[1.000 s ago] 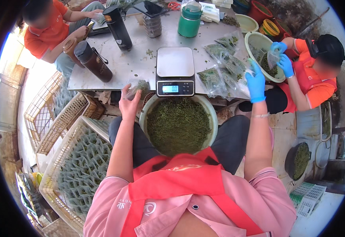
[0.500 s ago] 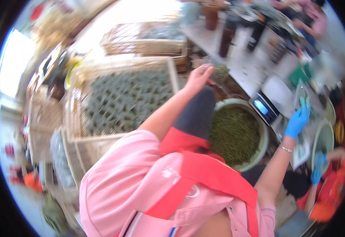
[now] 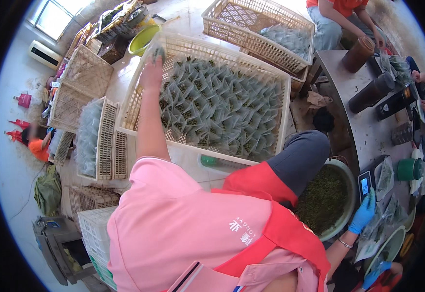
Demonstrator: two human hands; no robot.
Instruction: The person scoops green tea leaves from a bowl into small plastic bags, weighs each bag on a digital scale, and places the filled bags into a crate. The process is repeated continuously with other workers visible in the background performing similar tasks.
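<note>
My left arm stretches over a cream plastic crate point(image 3: 207, 50) filled with rows of small clear bags point(image 3: 222, 104) of green, leaf-like bits. At the crate's far left corner, my left hand point(image 3: 152, 70), blurred, is closed on a similar small bag point(image 3: 158, 51). My right hand point(image 3: 362, 214), in a blue glove, is at the near edge of a digital scale point(image 3: 365, 185), its fingers stretched out. Clear plastic lies on the scale's pan. A pale round tub point(image 3: 349, 214) of loose green material stands beside my knee.
Behind the full crate is another crate point(image 3: 251, 36) holding bags. Dark cylindrical containers point(image 3: 372, 92) and a green jar point(image 3: 410, 169) stand on the table point(image 3: 341, 73). Co-workers sit at the far side, far left and lower right. More crates point(image 3: 112, 141) are stacked at left.
My left hand has swung left from beside the table to the crate's far left corner, carrying the bag. My right hand has moved from a clear bag to the scale's edge. The view has turned left.
</note>
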